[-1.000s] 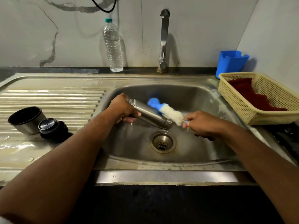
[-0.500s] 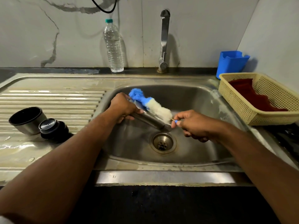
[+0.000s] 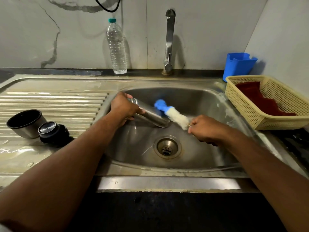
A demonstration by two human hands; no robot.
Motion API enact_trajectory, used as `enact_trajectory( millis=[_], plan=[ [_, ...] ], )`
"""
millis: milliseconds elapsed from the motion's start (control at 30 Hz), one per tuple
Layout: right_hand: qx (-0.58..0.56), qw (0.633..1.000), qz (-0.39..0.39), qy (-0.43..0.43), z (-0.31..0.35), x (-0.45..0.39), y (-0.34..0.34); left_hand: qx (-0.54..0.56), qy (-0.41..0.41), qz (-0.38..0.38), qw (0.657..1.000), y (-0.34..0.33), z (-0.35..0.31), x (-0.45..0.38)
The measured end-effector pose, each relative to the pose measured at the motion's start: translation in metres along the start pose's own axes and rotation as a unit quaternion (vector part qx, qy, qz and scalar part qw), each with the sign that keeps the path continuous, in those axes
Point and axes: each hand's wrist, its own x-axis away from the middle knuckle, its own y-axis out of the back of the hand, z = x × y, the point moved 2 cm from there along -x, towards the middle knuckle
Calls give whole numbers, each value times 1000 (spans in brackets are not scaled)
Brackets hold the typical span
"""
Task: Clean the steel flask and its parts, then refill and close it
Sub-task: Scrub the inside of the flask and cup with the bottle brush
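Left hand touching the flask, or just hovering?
Touching. The head view shows the left hand wrapped around the steel flask near its neck, fingers curled beneath it, with no gap.

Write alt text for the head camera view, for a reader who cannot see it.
Over a steel sink, the left hand holds a steel flask tilted while the right hand runs a blue-and-white bottle brush along its outside. The flask's cup and stopper sit on the drainboard at left; a water bottle stands by the tap.

A pale marble-veined wall (image 3: 50,30) rises behind the dark counter (image 3: 297,139), with a black cable (image 3: 107,7) hanging at its top. A plain wall (image 3: 284,39) closes the right side.
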Motion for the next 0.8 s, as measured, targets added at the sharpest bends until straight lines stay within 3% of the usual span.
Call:
enact_trajectory(
  millis=[67,200,267,367,433,467,633,700,800],
  plan=[
    [35,999,-24,-10,-5,-1,1,-15,-4,-1,1000,-1,2,-3],
    [-170,980,68,74,4,0,-3,-52,-9,-3,999,-2,7,-9],
    [-185,974,93,89,9,2,-5,-66,4,5,998,-1,7,-9],
    [-26,999,12,27,3,-6,-3,-134,26,29,990,-1,10,-11],
    [96,995,-38,-11,-4,-7,1,-143,24,31,989,-2,7,-9],
    [98,994,-44,-14,-6,-7,1,-137,23,30,990,-2,6,-8],
    [-157,982,48,93,12,6,-2,-106,31,54,992,-4,9,-11],
    [-118,988,26,95,15,3,-3,-94,41,65,993,-5,11,-12],
    [77,996,-43,15,1,-8,1,-82,57,76,992,-6,10,-10]
  ],
)
